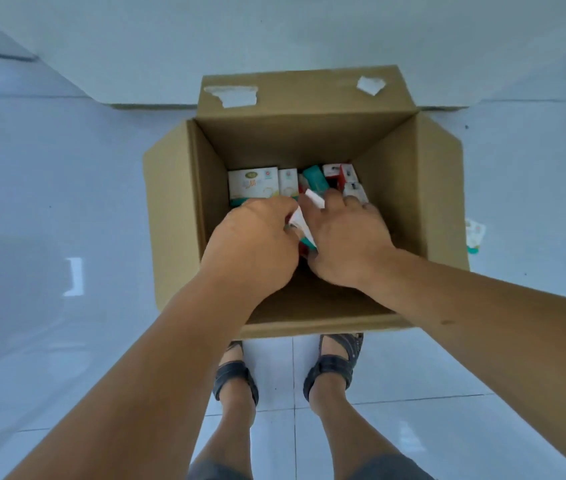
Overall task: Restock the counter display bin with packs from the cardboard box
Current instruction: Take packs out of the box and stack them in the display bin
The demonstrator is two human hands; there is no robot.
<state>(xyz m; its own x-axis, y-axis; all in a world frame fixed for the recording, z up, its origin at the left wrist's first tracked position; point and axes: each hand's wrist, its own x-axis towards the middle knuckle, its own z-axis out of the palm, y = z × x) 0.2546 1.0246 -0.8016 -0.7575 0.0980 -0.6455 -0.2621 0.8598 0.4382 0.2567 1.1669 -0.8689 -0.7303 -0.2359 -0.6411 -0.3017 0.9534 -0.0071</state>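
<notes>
Left hand (253, 244) and right hand (347, 244) inside box (441, 202), fingers (274, 206) of both curled round one pack (304, 233) at box centre; more packs (253, 183) along box's far wall

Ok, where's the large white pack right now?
Head view: the large white pack stands in the far-left corner of the cardboard box, just beyond the left hand, a narrower white pack on its right.
</notes>
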